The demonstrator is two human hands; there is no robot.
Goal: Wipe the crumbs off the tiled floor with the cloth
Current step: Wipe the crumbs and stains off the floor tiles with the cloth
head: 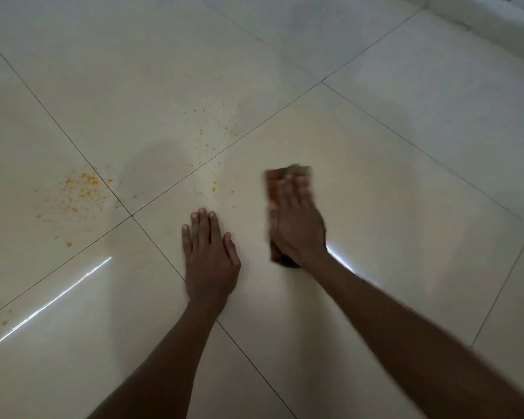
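A brownish-orange cloth (275, 184) lies flat on the cream tiled floor (375, 207), right of centre. My right hand (295, 219) presses on it with straight fingers; both are blurred by motion. My left hand (209, 255) rests flat on the floor beside it, fingers together, holding nothing. Orange crumbs (82, 192) lie thickest at the left near a grout crossing. A thinner scatter of crumbs (212, 131) spreads ahead of my left hand, and a few crumbs (214, 187) sit just left of the cloth.
Dark grout lines (152, 198) cross the floor diagonally. A pale wall base or step (481, 13) runs along the top right corner. Bright streaks of reflected light (55, 300) lie on the tile at lower left.
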